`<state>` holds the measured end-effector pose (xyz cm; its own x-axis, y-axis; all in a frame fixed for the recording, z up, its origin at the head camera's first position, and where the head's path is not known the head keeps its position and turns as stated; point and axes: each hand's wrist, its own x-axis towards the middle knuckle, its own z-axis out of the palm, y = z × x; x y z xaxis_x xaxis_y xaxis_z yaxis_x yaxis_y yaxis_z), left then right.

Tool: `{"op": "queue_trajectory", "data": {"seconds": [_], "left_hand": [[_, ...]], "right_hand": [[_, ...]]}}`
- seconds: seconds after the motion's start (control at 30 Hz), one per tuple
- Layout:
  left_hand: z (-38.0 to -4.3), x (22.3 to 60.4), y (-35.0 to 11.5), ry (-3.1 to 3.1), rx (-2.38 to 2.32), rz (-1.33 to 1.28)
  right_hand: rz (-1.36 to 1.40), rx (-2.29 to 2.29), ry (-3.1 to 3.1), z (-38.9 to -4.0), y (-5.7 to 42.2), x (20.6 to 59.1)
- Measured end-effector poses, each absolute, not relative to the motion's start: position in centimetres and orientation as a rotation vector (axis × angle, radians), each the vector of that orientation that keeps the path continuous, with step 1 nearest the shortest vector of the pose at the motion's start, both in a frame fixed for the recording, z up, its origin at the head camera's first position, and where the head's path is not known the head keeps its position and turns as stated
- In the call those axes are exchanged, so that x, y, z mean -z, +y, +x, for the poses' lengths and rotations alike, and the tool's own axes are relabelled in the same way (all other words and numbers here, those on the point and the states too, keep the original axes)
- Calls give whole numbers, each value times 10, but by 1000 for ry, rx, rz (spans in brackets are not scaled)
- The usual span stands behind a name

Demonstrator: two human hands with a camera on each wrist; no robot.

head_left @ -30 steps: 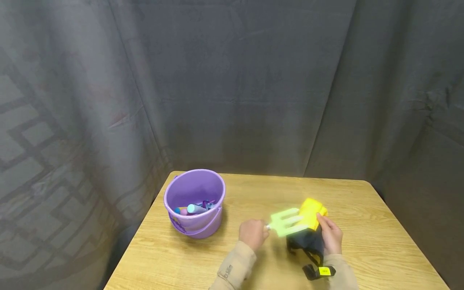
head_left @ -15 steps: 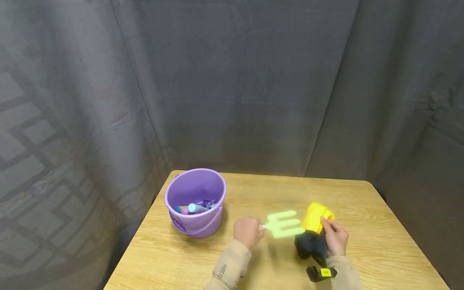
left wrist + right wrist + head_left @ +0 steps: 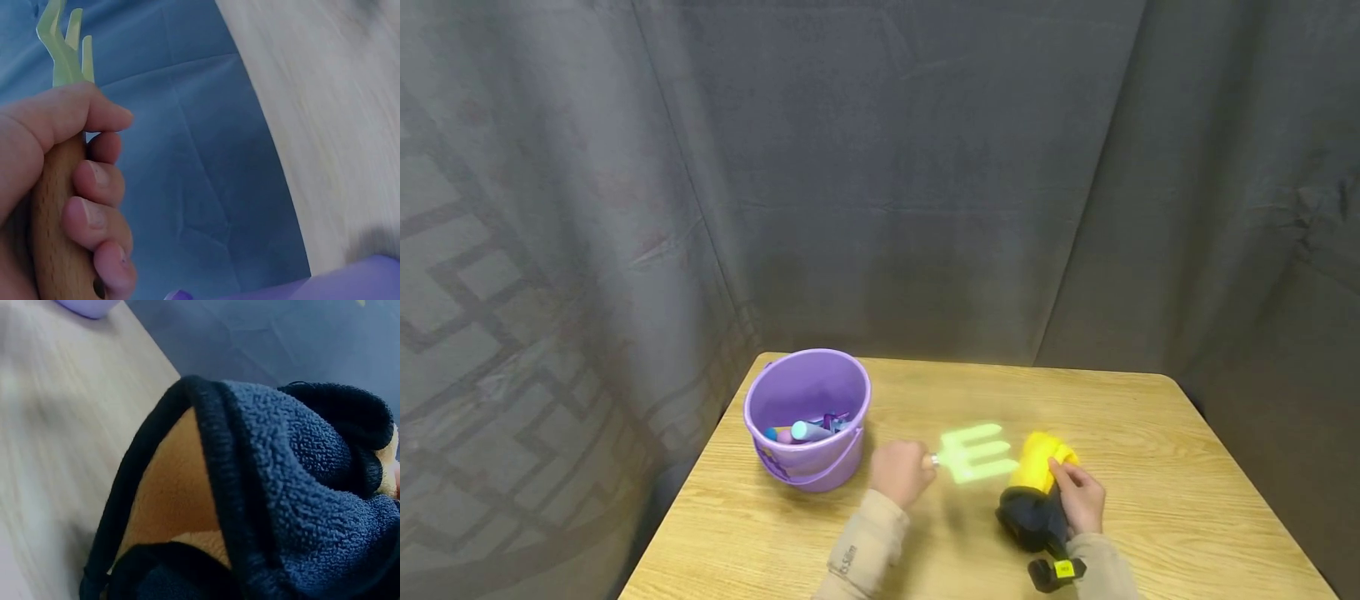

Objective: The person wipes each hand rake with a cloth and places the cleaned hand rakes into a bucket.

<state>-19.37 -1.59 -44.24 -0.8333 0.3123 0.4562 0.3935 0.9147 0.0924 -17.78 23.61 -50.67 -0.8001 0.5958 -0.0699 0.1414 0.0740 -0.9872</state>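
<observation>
My left hand point(image 3: 901, 473) grips a light-green garden hand fork point(image 3: 973, 452) by its handle, which shows as wood point(image 3: 59, 219) in the left wrist view. The three tines point right and look blurred. Just beyond their tips, a soft cloth point(image 3: 1036, 463), yellow on one part and dark on the other, hangs bunched from my right hand point(image 3: 1080, 497). Thumb and fingers pinch its yellow part. Up close in the right wrist view, the cloth point(image 3: 269, 462) has a fuzzy pile and dark edging; almost all of the hand is out of that view.
A purple bucket point(image 3: 820, 479) stands at the table's left side, its handle lowered in front. Inside are a light-blue cylinder point(image 3: 810, 431) and other small coloured things. A black device with a yellow label point(image 3: 1064, 568) sits by my right wrist. Grey curtains surround the wooden table point(image 3: 1195, 517).
My left hand has drawn the fork leftward, and its tines no longer overlap the cloth. The right hand went slightly right with the cloth, then came back left and a little lower.
</observation>
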Motion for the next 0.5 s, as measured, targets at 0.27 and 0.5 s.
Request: {"op": "queue_trajectory", "data": {"seconds": [0.27, 0.5], "left_hand": [[-192, 429, -29, -2621, 280, -455], [-192, 419, -39, -2624, 306, -420]], "right_hand": [[-737, -1771, -2130, -176, 234, 520], [-677, -1768, -2211, -176, 236, 534]]}}
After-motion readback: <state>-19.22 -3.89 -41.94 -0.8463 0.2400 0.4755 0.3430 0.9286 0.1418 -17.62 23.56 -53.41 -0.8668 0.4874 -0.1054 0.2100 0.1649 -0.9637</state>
